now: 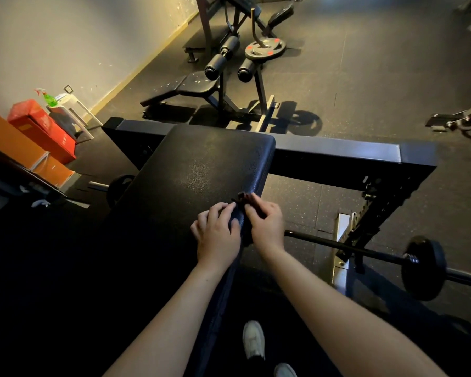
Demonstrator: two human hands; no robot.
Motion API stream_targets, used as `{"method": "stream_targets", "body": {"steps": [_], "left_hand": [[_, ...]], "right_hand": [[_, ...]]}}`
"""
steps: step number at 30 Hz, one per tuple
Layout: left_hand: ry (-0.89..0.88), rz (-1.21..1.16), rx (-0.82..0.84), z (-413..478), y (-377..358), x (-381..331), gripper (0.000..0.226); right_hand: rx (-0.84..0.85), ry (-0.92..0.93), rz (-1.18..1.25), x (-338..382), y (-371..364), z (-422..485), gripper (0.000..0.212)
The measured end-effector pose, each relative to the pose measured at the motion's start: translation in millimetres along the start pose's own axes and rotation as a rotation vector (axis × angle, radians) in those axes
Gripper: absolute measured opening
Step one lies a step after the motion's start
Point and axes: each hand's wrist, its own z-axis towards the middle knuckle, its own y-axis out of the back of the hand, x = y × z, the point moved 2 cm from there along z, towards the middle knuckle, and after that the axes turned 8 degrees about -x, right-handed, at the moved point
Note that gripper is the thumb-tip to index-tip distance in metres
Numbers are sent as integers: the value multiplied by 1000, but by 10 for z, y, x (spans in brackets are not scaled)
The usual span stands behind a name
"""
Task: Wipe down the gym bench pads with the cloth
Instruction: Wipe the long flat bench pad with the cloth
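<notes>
Item: bench pad (201, 164), black, grained, long axis running away from the viewer; far end lit, near end in deep shadow. Item: cloth (242, 206), dark, small, bunched on the pad's right edge about halfway along, its outline hard to separate from the upholstery. Risks, as judged: the cloth sits right at the edge, so a loosened grip would likely drop it off the right side to the floor beside the barbell (346, 247), whose weight plate (423, 268) lies just beyond; a bunched cloth meets the pad with little surface, so strokes may leave strips unwiped; the shadowed near end may be skipped because dirt cannot be read there; the far end calls for a long lean, and a shoe (253, 340) planted close to the frame could catch on it. Left hand (218, 232): palm down on the pad at the right edge, fingers bent, thumb laid over the cloth's near part, holding it. Right hand (265, 224): just off the edge, fingers curled, pinching the cloth's far end; the two hands nearly touch, the cloth between them. Both forearms reach in from the near side, roughly parallel. Also listed: spray bottle (48, 97) on a white stool (71, 107), by the wall, well apart from the bench.
</notes>
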Motion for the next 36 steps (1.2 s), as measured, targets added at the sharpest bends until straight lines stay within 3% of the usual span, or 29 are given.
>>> {"method": "stream_targets", "body": {"steps": [4, 13, 21, 28, 36], "left_hand": [[12, -14, 6, 125, -52, -65, 40], [-56, 47, 23, 529, -212, -100, 45], [-65, 0, 63, 1057, -375, -262, 43], [-83, 13, 41, 1291, -490, -361, 44], [-75, -55, 57, 1472, -544, -463, 42]], "right_hand": [[-19, 23, -10, -73, -20, -55, 34], [-143, -30, -41, 279, -177, 1160, 37], [-62, 36, -28, 26, -106, 858, 36], [-154, 35, -89, 287, -235, 1751, 37], [-93, 137, -104, 137, -197, 1385, 36]]}}
